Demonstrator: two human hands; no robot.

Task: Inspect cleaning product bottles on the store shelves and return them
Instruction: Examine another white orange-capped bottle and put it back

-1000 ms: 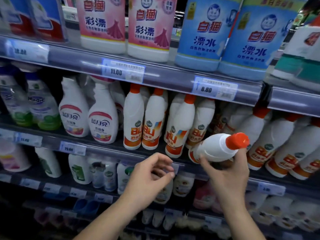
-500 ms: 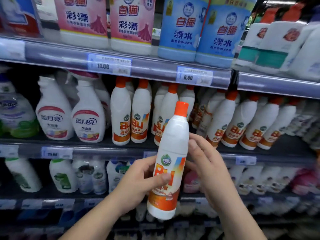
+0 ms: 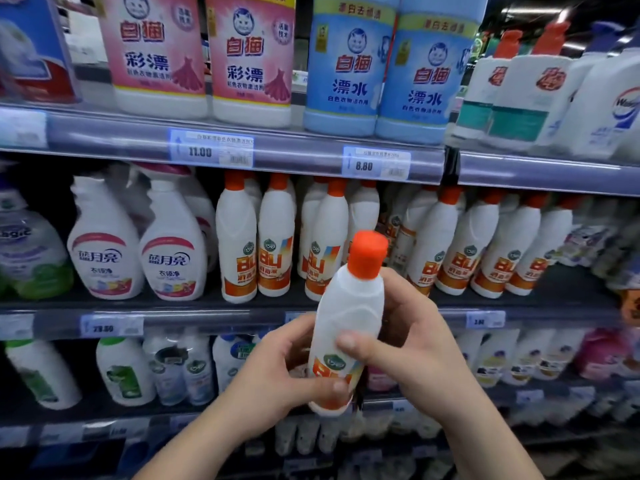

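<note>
Standing right by the cleaning aisle here, and the person next to me has one white bottle (image 3: 346, 317) up in both hands. It's out in the air in front of the front edge of the middle shelf (image 3: 207, 318), not touching any shelf. It's roughly upright with the top leaning a little to the right. It has an orange cap (image 3: 367, 252) on top, plus an orange band and big orange letters low on the front.

The left hand (image 3: 273, 368) is wrapped round the lower part, with the thumb laid across the front near the bottom of the label. Its fingers go round the back where I can't see them. The right hand (image 3: 415, 344) grips higher up, thumb pressed flat on the front just above the little green logo, fingers curled behind the bottle's shoulder. So both hands are grasping that one bottle, neither is loose.

Behind it on the middle shelf is a row of matching bottles (image 3: 239, 244) with the same orange caps, lined along the front edge toward the right end. Left of those stand two squat white bottles (image 3: 173, 251) with pink arcs on their labels, side by side.

The top shelf (image 3: 104, 133) carries two pink jugs (image 3: 152, 53) and, right of them, two blue jugs (image 3: 346, 64). On its front edge there's an 11.00 price tag (image 3: 211, 152) below the pink ones and an 8.80 tag (image 3: 375, 164) below the blue ones. The stuff on the lower shelf is too blurry for me to read.
</note>
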